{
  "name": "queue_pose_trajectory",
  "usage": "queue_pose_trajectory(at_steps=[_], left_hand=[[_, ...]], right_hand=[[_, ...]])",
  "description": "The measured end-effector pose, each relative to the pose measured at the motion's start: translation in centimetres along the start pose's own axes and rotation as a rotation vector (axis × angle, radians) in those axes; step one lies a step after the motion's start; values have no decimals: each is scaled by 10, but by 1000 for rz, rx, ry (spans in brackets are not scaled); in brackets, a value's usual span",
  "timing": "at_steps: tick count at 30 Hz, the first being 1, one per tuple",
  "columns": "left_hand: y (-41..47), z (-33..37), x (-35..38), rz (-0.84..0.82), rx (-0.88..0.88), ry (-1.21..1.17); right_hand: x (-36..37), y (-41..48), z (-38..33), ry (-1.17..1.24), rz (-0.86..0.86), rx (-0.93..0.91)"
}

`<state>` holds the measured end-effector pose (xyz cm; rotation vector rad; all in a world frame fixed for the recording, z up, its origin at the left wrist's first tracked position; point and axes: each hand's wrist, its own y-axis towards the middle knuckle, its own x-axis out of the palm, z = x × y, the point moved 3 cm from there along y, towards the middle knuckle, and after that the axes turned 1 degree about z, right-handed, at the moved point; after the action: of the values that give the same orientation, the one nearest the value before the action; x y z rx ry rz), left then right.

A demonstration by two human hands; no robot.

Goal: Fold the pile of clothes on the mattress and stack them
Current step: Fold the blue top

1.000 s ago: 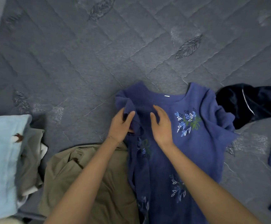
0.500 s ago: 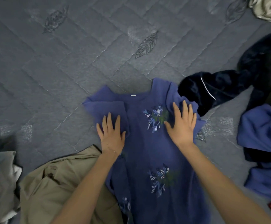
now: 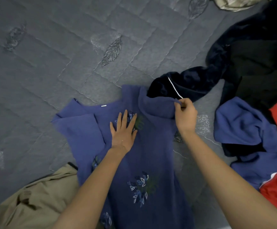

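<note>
Two hands meet the blue top (image 3: 151,154), spread on the mattress (image 3: 68,63) with its neckline far; the left hand (image 3: 123,131) presses its chest, fingers straight; the right hand (image 3: 185,116) pinches the right sleeve (image 3: 157,108), probably to fold leftward.

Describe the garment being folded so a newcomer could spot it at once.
On the grey quilted mattress, look at the centre, between the khaki garment and the navy garment. The blue top lies there, left hand pressing it, right hand pinching its sleeve. Unlike the plain blue cloth beside it, it bears pale leaf sprigs.
</note>
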<state>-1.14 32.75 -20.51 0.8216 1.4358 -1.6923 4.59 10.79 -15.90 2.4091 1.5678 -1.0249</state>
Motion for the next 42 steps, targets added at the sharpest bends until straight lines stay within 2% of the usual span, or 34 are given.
queue_pose_trajectory(at_steps=[5,8,11,16,19,23,25,29,32,35,39,40,42], left_hand=[[1,11,-3,-11,-40,-7],[5,23,-8,169,-6,-127],[7,44,-15,336,105,-270],[16,77,-30,410,194,-470],[24,98,-42,403,221,-599],[31,131,-43,355,216,-683],[35,142,-42,323,154,-761],[45,153,-50,366,66,-914],[51,160,-58,374,30,-838],[55,162,-65,414,-64,-799],[61,171,-70,487,-8,-1070],[63,173,-69,468,-2,-1116],[67,176,-64,308,-9,-1221]], right_hand=[[-17,14,5,119,14,11],[-16,15,10,71,-52,-19],[-17,17,16,78,-60,-41],[-32,26,11,164,23,-28],[-35,31,6,381,-86,80],[-30,32,-3,468,-270,98],[-28,32,-4,469,-354,105],[-34,35,-3,363,-431,-27],[-36,37,3,309,-439,-71],[-40,38,10,295,-355,-26],[-44,35,31,387,-223,135],[-45,33,36,435,-222,196],[-45,28,43,508,-253,299]])
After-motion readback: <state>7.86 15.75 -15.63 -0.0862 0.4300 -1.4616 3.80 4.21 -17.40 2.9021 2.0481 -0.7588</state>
